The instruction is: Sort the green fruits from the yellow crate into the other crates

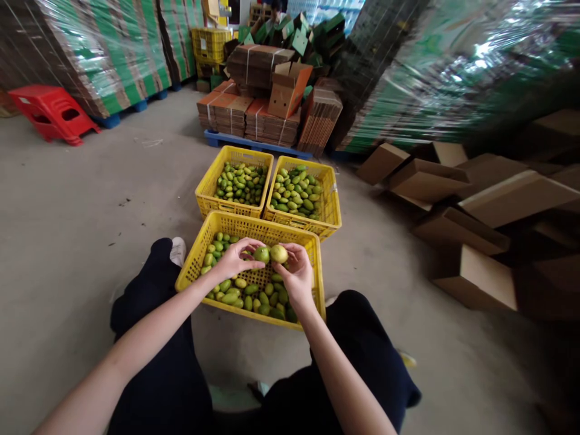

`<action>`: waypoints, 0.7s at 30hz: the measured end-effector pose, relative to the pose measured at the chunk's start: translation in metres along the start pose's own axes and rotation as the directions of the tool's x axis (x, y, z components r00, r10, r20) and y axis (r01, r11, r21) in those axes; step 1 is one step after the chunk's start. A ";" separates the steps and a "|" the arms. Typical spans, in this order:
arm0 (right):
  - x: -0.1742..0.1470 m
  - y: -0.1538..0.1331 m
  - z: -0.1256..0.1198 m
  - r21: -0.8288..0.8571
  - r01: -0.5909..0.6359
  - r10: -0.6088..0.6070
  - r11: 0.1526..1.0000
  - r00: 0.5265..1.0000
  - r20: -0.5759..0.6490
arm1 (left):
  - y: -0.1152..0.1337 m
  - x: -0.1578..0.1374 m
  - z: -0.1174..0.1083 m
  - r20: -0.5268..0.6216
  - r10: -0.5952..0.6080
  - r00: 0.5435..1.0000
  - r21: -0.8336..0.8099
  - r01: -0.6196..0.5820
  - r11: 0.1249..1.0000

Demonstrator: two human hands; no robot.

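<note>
Over the front yellow crate [250, 225], my left hand [238, 257] grips a green mango [261, 254] between thumb and fingers. Beside it, a paler yellow-green mango [278, 254] is pinched in my right hand [296, 275]. The two fruits are side by side, close together or touching; which one I cannot tell. Below them in the crate lie several green and yellowish mangoes [251, 300], with part of the crate's slatted floor showing between. My wrists and hands hide some of the fruit.
Behind stand two more yellow crates, left [211, 190] and right [333, 199], holding similar fruit. Flattened cartons [226, 115] lie on a blue pallet [258, 145]. Open cardboard boxes [475, 275] are strewn at right. A red stool [52, 112] stands at left. A person [275, 13] is far back.
</note>
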State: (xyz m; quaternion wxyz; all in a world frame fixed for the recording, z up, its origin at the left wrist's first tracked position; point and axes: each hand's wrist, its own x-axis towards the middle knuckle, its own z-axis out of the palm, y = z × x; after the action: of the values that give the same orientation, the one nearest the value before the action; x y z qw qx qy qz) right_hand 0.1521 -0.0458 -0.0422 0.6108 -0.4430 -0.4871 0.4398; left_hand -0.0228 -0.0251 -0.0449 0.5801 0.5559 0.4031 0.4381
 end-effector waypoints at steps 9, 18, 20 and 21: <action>-0.004 0.005 0.007 0.034 -0.053 0.052 0.998 0.998 0.037 | -0.005 0.001 -0.002 -0.036 0.022 0.999 0.015 -0.021 1.000; -0.001 0.004 0.003 0.047 -0.120 0.117 0.992 0.990 0.077 | -0.008 0.001 -0.002 -0.009 -0.010 1.000 -0.061 0.009 0.998; -0.001 0.003 0.003 0.050 -0.126 0.122 0.991 0.989 0.082 | -0.007 0.001 -0.003 -0.013 -0.020 1.000 -0.073 0.019 0.997; -0.001 0.002 0.003 0.051 -0.128 0.124 0.990 0.989 0.082 | -0.007 0.001 -0.003 -0.012 -0.033 0.999 -0.084 0.032 0.996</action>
State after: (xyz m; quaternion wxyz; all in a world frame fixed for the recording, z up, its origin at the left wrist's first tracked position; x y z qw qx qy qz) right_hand 0.1489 -0.0460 -0.0442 0.5743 -0.4380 -0.4694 0.5079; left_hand -0.0251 -0.0229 -0.0516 0.6074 0.5214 0.3973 0.4488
